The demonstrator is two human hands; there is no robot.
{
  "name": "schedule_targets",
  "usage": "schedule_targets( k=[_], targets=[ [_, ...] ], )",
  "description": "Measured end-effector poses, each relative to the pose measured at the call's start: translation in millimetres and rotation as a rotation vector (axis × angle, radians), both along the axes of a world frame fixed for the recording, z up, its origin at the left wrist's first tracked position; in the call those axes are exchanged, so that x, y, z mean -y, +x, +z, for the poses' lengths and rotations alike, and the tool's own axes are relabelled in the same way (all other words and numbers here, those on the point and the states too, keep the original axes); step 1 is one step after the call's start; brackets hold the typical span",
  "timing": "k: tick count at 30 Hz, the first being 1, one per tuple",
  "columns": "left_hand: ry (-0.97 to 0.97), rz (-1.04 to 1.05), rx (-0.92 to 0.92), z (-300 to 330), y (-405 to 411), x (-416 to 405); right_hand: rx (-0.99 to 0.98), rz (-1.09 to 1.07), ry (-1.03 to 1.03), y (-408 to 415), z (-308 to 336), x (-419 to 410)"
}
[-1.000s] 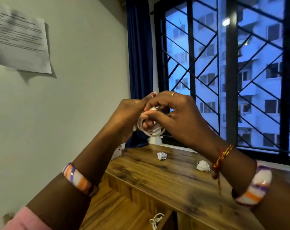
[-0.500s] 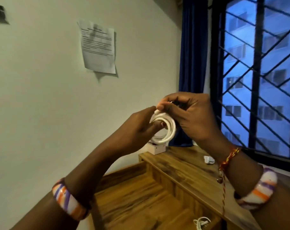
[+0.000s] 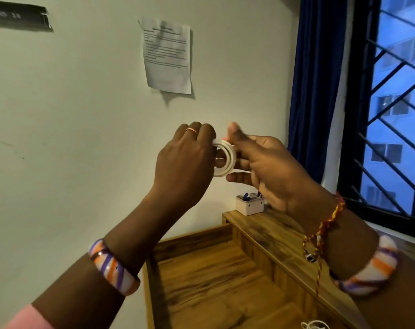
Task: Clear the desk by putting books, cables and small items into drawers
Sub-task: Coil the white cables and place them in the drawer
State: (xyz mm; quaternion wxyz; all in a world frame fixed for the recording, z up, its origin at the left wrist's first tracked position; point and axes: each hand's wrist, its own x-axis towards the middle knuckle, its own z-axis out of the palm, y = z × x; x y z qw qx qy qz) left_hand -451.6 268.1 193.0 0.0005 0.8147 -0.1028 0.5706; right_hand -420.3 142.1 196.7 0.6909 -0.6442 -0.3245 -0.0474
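While raised, both hands (image 3: 185, 160) grip coiled white cable (image 3: 224, 160).

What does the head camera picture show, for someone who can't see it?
Two hands hold a coiled white cable up in front of a pale wall: the left hand grips one side, the right hand the other. Below lie a wooden desk and an open drawer.

1. Printed lines of text are seen on a paper sheet (image 3: 167, 54) stuck to the wall, but they are too small and blurred to be read.
2. Pale characters are seen on a dark strip (image 3: 17, 17) at the far left of the wall; they cannot be made out with certainty.
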Motion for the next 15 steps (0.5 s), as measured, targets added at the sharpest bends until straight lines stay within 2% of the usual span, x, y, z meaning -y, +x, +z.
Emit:
schedule_targets(
  k=[3,5,11,15],
  targets=[
    [-0.089,0.029,-0.055,1.9,21.7,16.9,0.324,-0.193,-0.202,12.8,-2.6,15.2],
    [-0.093,-0.002,-0.068,5.4,35.2,32.9,0.450,-0.291,-0.290,26.4,-2.2,31.8],
    [-0.101,-0.095,-0.259,14.2,77.1,98.8,0.563,-0.588,-0.515,72.7,-0.7,91.9],
    [-0.124,-0.083,-0.344,4.8,110.2,146.2,0.562,-0.739,-0.662,100.0,-7.0,131.4]
  ],
)
